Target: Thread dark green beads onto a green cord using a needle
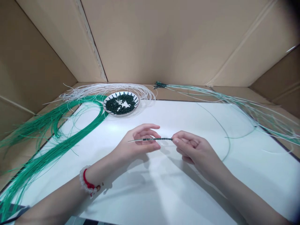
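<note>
A thin dark green beaded strand (164, 139) lies level between my hands, with a pale bare wire end sticking out to the left. My right hand (191, 147) pinches its right end between thumb and fingertips. Around the left part of the strand, my left hand (142, 139) has its fingers curved and apart, thumb below and index finger above; whether a finger touches the strand is hard to tell. A long thin greenish wire (228, 147) curves over the white board to the right of my right hand.
A patterned plate (137, 107) of dark green beads stands at the back left of the white board (178, 118). Green strands (63, 147) spread along the left, white strands (112, 87) behind the plate. A beaded-end bundle (160, 84) trails right. Cardboard walls (159, 40) enclose the board.
</note>
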Motion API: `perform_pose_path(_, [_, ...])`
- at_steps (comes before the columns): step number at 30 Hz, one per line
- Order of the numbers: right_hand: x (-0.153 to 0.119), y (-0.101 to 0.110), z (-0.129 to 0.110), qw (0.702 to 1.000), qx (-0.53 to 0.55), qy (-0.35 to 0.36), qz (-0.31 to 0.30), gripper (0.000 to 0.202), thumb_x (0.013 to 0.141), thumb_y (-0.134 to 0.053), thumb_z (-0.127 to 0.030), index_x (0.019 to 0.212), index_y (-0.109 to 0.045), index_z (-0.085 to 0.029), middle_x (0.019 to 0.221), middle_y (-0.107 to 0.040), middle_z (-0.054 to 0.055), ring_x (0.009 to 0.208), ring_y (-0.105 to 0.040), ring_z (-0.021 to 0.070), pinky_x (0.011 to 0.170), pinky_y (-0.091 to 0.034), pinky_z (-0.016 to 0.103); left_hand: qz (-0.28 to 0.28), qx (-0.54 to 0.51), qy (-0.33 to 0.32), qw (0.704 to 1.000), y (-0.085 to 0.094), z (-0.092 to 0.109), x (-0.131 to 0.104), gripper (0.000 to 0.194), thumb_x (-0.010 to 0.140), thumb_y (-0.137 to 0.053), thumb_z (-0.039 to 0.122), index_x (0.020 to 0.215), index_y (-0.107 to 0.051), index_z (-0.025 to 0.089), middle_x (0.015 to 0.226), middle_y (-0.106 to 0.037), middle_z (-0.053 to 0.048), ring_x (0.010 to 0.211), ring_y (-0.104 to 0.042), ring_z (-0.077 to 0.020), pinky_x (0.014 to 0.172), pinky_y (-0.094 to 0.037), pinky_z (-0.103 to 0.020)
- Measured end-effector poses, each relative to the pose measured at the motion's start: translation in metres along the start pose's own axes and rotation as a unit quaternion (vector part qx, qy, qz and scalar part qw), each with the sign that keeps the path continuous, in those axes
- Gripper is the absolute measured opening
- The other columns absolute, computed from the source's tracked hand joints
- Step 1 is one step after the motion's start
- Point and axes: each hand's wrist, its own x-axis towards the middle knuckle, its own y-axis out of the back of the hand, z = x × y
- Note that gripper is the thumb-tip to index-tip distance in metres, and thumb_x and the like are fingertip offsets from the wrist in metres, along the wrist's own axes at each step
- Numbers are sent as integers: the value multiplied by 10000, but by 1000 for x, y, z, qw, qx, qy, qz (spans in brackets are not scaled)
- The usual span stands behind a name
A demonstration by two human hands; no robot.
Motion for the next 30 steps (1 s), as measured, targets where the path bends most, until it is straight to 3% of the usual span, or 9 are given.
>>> perform_pose_path(2, [-1, -5, 0, 1000, 9, -1, -20, 358, 778, -764, -529, 721, -613, -209, 571, -242, -110, 512, -183, 87, 458, -171, 217, 3, 36, -2, 999, -8, 0, -3, 315, 666, -891, 128, 953, -810, 234, 889, -777, 2, 794, -742, -153, 769, -586, -257])
perform_pose_path(6, [-2, -6, 3, 999, 11, 8, -47, 282, 810, -760, -447, 747, -638, -200, 582, -286, -108, 512, -191, 82, 477, -179, 233, 34, 125, -67, 989, -16, 5, -7, 49, 728, -833, 165, 735, -830, 214, 777, -798, -12, 765, -724, -161, 712, -560, -231])
perform_pose_path(13, [-3, 2, 10, 985, -85, 146, -34, 112, 895, -653, -291, 811, -674, -221, 595, -204, -102, 513, -185, 104, 480, -188, 259, 35, 194, -150, 969, -11, 5, -8, 162, 758, -833, 108, 778, -868, 265, 777, -834, -1, 703, -715, -151, 659, -533, -232])
perform_pose_path(18, [-4, 0, 8, 987, -89, 135, -17, 124, 849, -675, -314, 769, -711, -227, 591, -168, -96, 506, -138, 101, 462, -144, 266, 22, 179, -154, 971, -11, 3, -10, 189, 748, -845, 93, 792, -876, 274, 726, -819, -2, 647, -700, -152, 589, -515, -234])
perform_pose_path(25, [-6, -1, 1, 995, -70, 76, -13, 154, 825, -708, -335, 722, -735, -224, 583, -202, -90, 507, -112, 92, 477, -117, 281, -4, 184, -192, 964, -9, 4, -13, 216, 771, -836, 71, 849, -878, 269, 760, -832, -14, 651, -710, -159, 621, -531, -253])
perform_pose_path(30, [-8, 1, -4, 997, -54, 59, -21, 168, 827, -711, -360, 721, -728, -231, 576, -204, -92, 500, -122, 96, 474, -102, 291, -13, 178, -178, 968, -9, 4, -13, 191, 792, -822, 92, 864, -879, 259, 765, -832, -24, 647, -703, -160, 609, -518, -255])
